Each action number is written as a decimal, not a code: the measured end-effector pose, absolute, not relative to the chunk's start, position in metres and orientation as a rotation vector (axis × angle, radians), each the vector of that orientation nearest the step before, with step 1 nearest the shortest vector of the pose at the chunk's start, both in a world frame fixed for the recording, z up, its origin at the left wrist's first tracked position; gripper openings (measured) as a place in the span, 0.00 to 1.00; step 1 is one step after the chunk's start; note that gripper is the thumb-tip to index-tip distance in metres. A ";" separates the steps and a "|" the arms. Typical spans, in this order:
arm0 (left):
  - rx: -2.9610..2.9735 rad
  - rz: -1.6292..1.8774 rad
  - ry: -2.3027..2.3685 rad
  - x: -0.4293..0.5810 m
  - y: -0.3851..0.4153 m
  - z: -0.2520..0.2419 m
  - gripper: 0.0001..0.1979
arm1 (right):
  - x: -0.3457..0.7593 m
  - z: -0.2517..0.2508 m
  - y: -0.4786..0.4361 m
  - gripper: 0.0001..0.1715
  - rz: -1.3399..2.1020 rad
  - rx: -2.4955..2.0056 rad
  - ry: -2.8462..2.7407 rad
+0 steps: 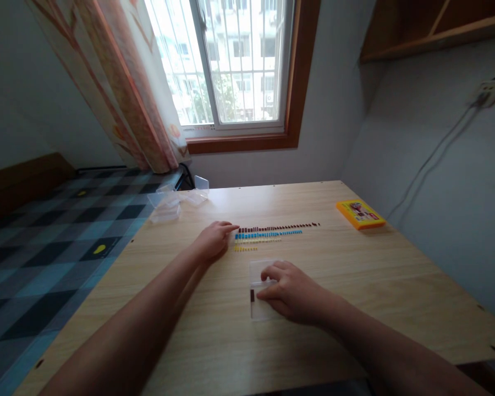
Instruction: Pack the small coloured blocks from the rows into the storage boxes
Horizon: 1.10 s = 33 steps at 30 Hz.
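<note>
My left hand (215, 240) reaches over the table with its index finger stretched out to the left end of a row of small dark red pieces (268, 228). Just below that lie a row of small blue pieces (268, 234), a row of pale pieces (258, 241) and a short row of yellow pieces (245, 249). My right hand (292, 291) is over a clear plastic box (258, 312), its fingers apart. Inside the box, by its left wall, is a dark brown piece (252, 295), close to a fingertip; no clear contact shows.
Several clear plastic containers (165, 209) stand at the table's far left corner. A yellow-orange box (359, 214) with a printed lid lies near the right edge. To the left is a bed with a checked cover (78, 236). A window (239, 60) is behind the table (214, 346).
</note>
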State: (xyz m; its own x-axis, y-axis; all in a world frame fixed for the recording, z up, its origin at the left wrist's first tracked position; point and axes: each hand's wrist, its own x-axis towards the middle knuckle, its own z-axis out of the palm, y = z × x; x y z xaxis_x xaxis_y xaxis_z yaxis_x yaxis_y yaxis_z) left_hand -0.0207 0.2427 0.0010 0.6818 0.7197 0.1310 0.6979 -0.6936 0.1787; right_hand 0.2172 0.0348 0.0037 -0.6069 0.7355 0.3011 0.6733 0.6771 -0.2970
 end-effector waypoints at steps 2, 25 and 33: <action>2.793 0.266 1.179 -0.023 0.245 0.001 0.27 | 0.217 0.005 0.035 0.11 0.216 -1.105 -2.491; 2.789 0.265 1.394 -0.048 0.230 0.023 0.12 | 0.217 0.006 0.034 0.10 0.233 -1.118 -2.476; 2.767 0.186 1.302 -0.068 0.210 0.027 0.09 | 0.218 0.008 0.034 0.10 0.229 -1.109 -2.485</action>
